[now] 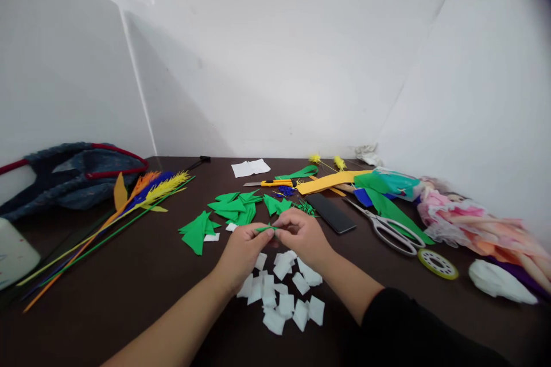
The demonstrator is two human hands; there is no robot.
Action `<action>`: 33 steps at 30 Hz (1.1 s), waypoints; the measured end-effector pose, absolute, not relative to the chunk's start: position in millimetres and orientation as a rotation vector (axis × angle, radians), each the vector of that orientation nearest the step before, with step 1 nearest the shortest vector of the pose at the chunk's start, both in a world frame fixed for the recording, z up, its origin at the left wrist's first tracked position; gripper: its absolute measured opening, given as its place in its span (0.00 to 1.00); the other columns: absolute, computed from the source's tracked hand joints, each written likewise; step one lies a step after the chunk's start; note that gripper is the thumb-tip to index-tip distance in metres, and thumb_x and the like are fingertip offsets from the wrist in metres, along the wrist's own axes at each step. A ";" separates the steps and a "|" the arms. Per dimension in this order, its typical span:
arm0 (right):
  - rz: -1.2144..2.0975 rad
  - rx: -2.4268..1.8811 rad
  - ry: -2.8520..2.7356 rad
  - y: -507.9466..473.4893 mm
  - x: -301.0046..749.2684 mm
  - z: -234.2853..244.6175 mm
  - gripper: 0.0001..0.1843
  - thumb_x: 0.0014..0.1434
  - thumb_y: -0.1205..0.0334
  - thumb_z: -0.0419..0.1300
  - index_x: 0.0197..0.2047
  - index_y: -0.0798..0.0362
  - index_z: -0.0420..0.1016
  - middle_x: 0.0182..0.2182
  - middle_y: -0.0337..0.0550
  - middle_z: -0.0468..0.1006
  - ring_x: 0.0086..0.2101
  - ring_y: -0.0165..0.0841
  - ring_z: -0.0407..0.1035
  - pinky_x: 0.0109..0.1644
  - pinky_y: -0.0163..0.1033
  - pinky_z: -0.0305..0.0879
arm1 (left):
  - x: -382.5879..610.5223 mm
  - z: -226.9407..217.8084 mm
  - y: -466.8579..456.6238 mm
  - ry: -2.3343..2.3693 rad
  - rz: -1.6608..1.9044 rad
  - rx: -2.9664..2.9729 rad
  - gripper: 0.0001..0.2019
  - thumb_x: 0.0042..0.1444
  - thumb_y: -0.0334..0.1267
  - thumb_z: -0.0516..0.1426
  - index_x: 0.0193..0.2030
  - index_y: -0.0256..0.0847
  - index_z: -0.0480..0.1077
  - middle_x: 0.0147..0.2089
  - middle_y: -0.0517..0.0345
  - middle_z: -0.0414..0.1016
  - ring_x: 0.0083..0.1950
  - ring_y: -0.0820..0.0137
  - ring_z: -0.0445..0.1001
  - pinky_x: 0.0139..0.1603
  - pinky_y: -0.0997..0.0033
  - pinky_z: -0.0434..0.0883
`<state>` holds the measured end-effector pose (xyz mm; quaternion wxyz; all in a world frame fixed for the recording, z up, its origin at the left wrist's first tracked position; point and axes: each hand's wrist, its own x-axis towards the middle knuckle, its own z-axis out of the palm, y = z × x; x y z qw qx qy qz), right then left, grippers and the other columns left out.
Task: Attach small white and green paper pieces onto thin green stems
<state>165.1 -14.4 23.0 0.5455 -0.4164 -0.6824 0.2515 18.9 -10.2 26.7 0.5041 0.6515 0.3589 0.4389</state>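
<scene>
Between my two hands is a small piece of green crepe paper (264, 229), pinched at the fingertips. My left hand (244, 249) grips its left part between thumb and forefinger. Thumb and fingers of my right hand (303, 239) close on the other end, where most of the piece is hidden. Below the hands lie many small white paper squares (283, 303). Cut green paper pieces (236, 206) lie in a loose heap behind my left hand, with another pile of green triangles (198, 232) further left.
A yellow box cutter (275, 183), a dark phone-like slab (331, 213), scissors (394, 229) and a tape roll (438, 264) lie behind and to the right. Dolls (469, 218) rest at far right. Paper wheat-like stems (124, 212) and a denim bag (73, 178) are left.
</scene>
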 end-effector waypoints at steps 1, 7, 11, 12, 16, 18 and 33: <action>0.489 -0.982 -1.665 -14.9 165.9 23.4 0.05 0.43 0.70 0.57 0.26 0.53 0.72 0.28 0.40 0.70 0.28 0.29 0.66 0.30 0.34 0.65 | 19.2 27.6 -10.7 0.876 1.054 1.561 0.11 0.50 0.39 0.53 0.28 0.35 0.74 0.26 0.55 0.73 0.31 0.69 0.69 0.35 0.70 0.65; 0.015 -0.964 -1.832 -19.0 167.1 24.1 0.06 0.48 0.71 0.55 0.26 0.53 0.72 0.26 0.43 0.71 0.31 0.32 0.65 0.36 0.37 0.64 | 22.1 27.9 -11.0 0.940 1.091 1.500 0.09 0.48 0.38 0.55 0.28 0.35 0.73 0.25 0.57 0.73 0.30 0.70 0.70 0.34 0.72 0.66; -0.226 -0.952 -1.944 -20.3 166.0 22.5 0.10 0.52 0.72 0.52 0.29 0.53 0.73 0.30 0.46 0.72 0.33 0.34 0.65 0.38 0.38 0.64 | 24.4 25.7 -9.5 0.882 1.097 1.326 0.10 0.48 0.39 0.55 0.28 0.35 0.73 0.26 0.55 0.74 0.30 0.70 0.71 0.35 0.70 0.67; -0.279 -0.951 -1.973 -20.6 165.7 22.3 0.11 0.52 0.73 0.51 0.30 0.54 0.73 0.30 0.47 0.72 0.34 0.34 0.65 0.38 0.39 0.64 | 24.7 25.7 -9.4 0.851 1.097 1.267 0.09 0.48 0.39 0.55 0.28 0.35 0.73 0.26 0.55 0.75 0.30 0.70 0.72 0.35 0.70 0.67; -0.354 -0.951 -2.065 -23.0 164.9 23.2 0.10 0.52 0.72 0.51 0.33 0.54 0.74 0.33 0.48 0.71 0.35 0.35 0.64 0.39 0.40 0.64 | 24.6 26.8 -9.4 0.727 1.097 1.120 0.08 0.46 0.37 0.58 0.28 0.34 0.73 0.28 0.54 0.76 0.31 0.71 0.72 0.37 0.70 0.68; -0.257 -0.933 -2.035 -24.0 165.1 23.8 0.10 0.51 0.72 0.52 0.33 0.55 0.74 0.33 0.47 0.71 0.36 0.35 0.65 0.40 0.40 0.64 | 24.2 26.5 -9.0 0.706 1.089 1.103 0.08 0.45 0.38 0.59 0.28 0.33 0.73 0.27 0.53 0.76 0.30 0.71 0.72 0.38 0.70 0.68; 0.607 -1.017 -1.549 -16.5 166.0 22.4 0.03 0.46 0.66 0.61 0.27 0.52 0.76 0.25 0.40 0.74 0.28 0.30 0.69 0.32 0.36 0.68 | 31.9 19.6 -7.5 0.860 1.131 1.268 0.09 0.47 0.40 0.57 0.26 0.35 0.70 0.26 0.57 0.73 0.26 0.74 0.68 0.33 0.72 0.66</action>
